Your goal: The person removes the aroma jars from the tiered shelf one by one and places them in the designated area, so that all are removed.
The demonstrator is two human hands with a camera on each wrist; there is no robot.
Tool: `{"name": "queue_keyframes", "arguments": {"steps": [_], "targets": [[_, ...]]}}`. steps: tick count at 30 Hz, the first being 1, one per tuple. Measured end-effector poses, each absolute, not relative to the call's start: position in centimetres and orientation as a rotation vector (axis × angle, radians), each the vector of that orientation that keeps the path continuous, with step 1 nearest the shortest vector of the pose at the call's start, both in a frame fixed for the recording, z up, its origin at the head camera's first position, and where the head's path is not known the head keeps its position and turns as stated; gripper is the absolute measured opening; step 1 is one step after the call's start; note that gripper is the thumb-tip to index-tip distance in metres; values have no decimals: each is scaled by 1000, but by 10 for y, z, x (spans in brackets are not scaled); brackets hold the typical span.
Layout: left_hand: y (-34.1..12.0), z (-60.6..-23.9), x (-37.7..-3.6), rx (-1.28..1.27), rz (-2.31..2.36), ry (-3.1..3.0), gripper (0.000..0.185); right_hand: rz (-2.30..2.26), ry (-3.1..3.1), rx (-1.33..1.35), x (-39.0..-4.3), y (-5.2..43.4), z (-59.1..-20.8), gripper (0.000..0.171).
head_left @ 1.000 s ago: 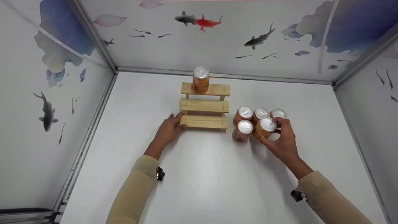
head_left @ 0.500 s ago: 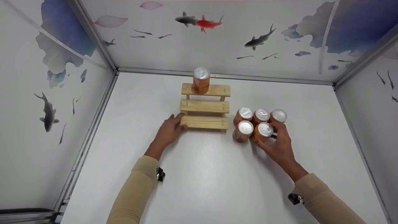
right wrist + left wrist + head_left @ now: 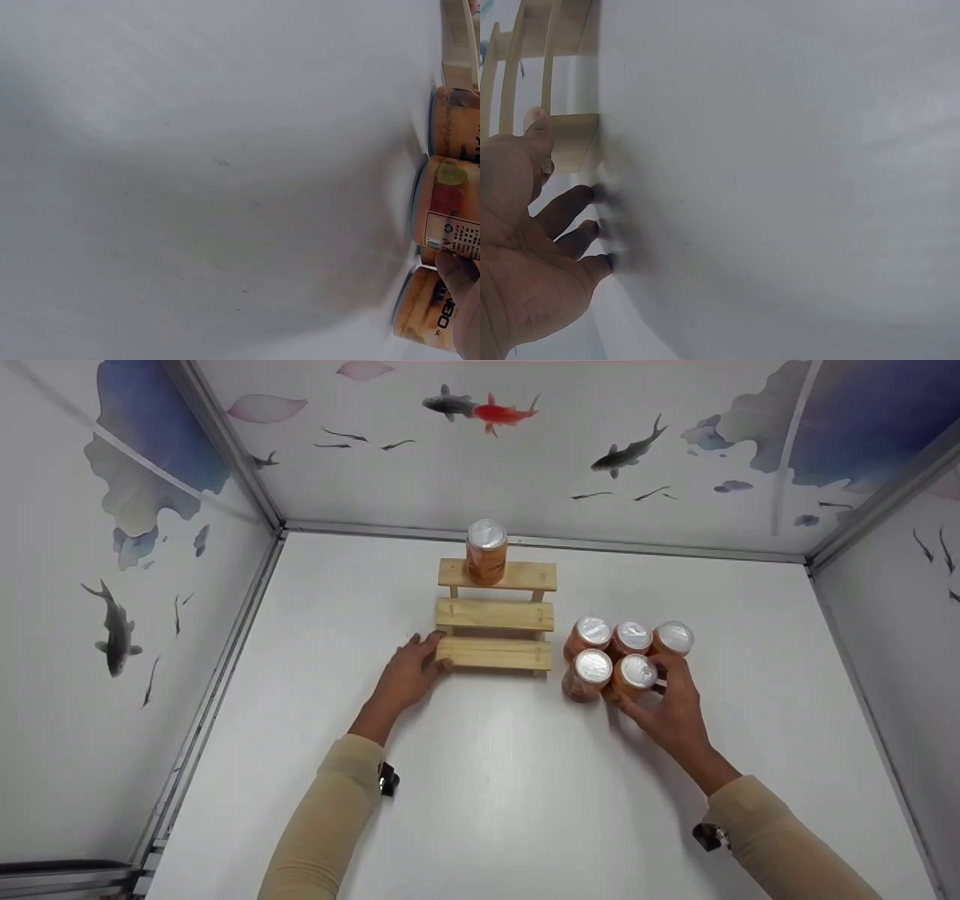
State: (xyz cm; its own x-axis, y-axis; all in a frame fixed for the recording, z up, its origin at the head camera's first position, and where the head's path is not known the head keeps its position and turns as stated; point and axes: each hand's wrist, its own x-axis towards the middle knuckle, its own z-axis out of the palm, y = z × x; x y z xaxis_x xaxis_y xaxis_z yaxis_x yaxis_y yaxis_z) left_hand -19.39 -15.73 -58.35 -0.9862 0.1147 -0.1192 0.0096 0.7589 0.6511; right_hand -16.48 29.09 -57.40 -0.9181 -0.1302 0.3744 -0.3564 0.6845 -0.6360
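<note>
five cans [image 3: 631, 638] beside wooden rack [image 3: 495, 616]; right hand [image 3: 675, 709] pinching front-right can [image 3: 635, 678], left hand [image 3: 406, 675] pinching rack

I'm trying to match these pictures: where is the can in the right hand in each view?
Head: the can is right of centre, held by the right hand.
Left wrist: not in it.
Right wrist: the can is at the right edge, about mid-height.
Shared landmark: the wooden stand, mid-picture, then upper left, then upper right.
</note>
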Motion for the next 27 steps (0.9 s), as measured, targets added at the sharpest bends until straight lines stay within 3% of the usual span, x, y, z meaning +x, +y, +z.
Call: {"name": "queue_keyframes", "arguments": {"steps": [27], "targets": [[-159, -585, -194, 118, 1066, 2777, 65, 1102, -2680, 410, -163, 289, -572, 84]]}}
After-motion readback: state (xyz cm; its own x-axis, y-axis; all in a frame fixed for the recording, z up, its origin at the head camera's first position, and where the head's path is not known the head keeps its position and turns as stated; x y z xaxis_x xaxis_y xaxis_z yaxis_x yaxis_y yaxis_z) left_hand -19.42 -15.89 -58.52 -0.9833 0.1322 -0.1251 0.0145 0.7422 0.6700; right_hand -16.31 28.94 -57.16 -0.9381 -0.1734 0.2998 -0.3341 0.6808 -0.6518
